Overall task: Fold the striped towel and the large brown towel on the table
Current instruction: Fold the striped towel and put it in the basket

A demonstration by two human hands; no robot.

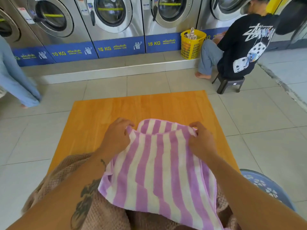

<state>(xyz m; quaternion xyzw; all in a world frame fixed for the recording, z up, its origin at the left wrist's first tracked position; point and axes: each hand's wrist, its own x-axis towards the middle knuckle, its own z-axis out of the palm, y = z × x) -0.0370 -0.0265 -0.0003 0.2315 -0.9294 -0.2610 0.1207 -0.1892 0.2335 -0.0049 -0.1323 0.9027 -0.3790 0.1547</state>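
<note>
The striped towel point(159, 165) is the one in hand: it lies doubled over on the near half of the orange wooden worktop point(139, 107), its near part draped over the large brown towel point(69, 185), which sits bunched at the worktop's near edge and looks untouched so far. The left hand point(116, 138) pinches the towel's far left corner and the right hand point(201, 140) pinches the far right corner, both clamped on the upper layer, with a lower layer showing just beyond it. This reads as the 1st fold being squared up; the next move likely calls for matching the 2 layers' edges, then smoothing the cloth flat before folding again. Around the worktop is a pale tiled floor, a row of steel washers point(109, 15) marked 10 KG and 15 KG, a yellow basket point(192, 44), and a person on a low stool point(230, 84).
</note>
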